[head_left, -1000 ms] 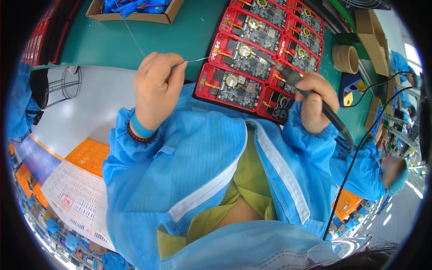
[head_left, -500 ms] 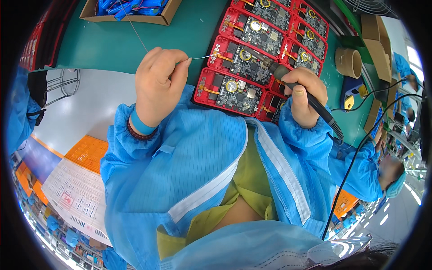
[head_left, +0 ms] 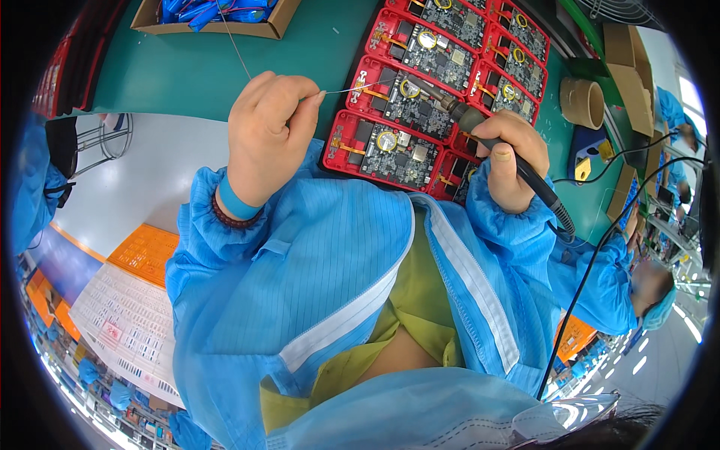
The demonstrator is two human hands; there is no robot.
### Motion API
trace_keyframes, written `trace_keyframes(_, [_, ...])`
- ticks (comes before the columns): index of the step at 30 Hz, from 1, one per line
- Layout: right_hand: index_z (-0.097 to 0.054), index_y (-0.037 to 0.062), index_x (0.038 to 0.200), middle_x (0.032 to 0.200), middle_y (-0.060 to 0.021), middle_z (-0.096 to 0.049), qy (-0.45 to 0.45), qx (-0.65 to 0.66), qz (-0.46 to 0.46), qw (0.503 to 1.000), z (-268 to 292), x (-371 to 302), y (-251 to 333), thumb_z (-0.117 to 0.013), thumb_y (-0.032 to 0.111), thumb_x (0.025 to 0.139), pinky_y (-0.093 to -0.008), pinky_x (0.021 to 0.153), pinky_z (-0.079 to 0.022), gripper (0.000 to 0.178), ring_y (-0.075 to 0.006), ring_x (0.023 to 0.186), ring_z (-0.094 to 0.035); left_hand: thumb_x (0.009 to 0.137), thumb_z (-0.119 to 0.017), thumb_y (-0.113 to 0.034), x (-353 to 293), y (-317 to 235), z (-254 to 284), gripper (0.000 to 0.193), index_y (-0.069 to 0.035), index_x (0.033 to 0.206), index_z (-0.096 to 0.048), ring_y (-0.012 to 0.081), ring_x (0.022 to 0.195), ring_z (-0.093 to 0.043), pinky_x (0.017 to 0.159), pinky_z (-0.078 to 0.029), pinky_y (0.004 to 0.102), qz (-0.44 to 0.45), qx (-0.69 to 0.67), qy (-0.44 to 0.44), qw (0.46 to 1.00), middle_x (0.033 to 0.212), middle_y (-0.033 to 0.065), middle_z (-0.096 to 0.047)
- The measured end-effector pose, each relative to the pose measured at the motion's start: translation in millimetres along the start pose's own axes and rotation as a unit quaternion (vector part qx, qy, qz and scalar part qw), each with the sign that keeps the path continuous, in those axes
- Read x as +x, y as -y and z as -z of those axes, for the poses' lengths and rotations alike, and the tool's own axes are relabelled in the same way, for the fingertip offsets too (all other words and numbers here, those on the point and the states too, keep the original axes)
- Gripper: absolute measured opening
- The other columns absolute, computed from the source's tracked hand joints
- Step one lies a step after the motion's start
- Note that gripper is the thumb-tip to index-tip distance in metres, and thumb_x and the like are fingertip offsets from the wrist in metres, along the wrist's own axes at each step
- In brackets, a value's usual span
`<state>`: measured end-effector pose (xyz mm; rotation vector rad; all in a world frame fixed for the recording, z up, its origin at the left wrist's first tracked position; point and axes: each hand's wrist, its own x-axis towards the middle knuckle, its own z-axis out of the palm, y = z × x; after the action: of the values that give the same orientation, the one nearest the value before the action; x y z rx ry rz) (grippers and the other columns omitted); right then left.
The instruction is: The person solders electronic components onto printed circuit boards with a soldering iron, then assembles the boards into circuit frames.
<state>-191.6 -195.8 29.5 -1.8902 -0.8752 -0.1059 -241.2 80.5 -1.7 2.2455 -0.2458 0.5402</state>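
Fingers (head_left: pixel 311 101) pinch solder wire (head_left: pixel 345 91) reaching toward soldering iron (head_left: pixel 480 127) over boards (head_left: pixel 409 105).

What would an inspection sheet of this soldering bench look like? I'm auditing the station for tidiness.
Surface: green bench mat.
Job's things: red circuit board trays; solder wire; soldering iron.
Clutter: cardboard box of blue parts; tape roll.
Grippers: left hand pinches the wire; right hand grips the iron.
Cables: black iron cord trails right.
Surroundings: stool; co-worker in blue; orange floor sheets.
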Motion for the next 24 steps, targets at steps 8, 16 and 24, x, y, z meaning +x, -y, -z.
trace_keyframes(8, [-0.06,0.0007,0.088,0.068,-0.0103,-0.059,0.044,-0.005,-0.016,0.999,3,1,2,-0.055,0.023,0.087,-0.0346,0.053,-0.042,0.023,-0.0242,0.055,-0.055,0.073,-0.065,0.003,2,1,-5,0.012,-0.003,0.079,-0.057,0.0269,0.06,-0.051,0.053,-0.041,0.0367,-0.003,0.001,0.007,1.0,0.07,0.0087,-0.059])
trace_keyframes(16, [-0.061,-0.0025,0.086,0.064,-0.0075,-0.057,-0.073,0.042,-0.009,0.996,32,9,13,-0.053,0.03,0.09,-0.0292,0.053,-0.041,0.034,-0.0164,0.056,-0.054,0.075,-0.061,0.001,15,-7,-13,0.009,-0.004,0.076,-0.053,0.0287,0.061,-0.052,0.054,-0.042,0.0379,0.067,-0.015,-0.016,0.998,0.067,0.0104,-0.056])
trace_keyframes(24, [-0.061,-0.0013,0.088,0.07,-0.0102,-0.059,-0.023,-0.012,-0.042,0.999,25,30,-18,-0.057,0.021,0.086,-0.0333,0.058,-0.044,0.023,-0.0229,0.06,-0.056,0.079,-0.057,-0.001,45,-3,-38,0.006,-0.003,0.078,-0.052,0.0325,0.066,-0.055,0.058,-0.043,0.0413,0.063,-0.014,-0.025,0.998,0.069,0.0129,-0.056])
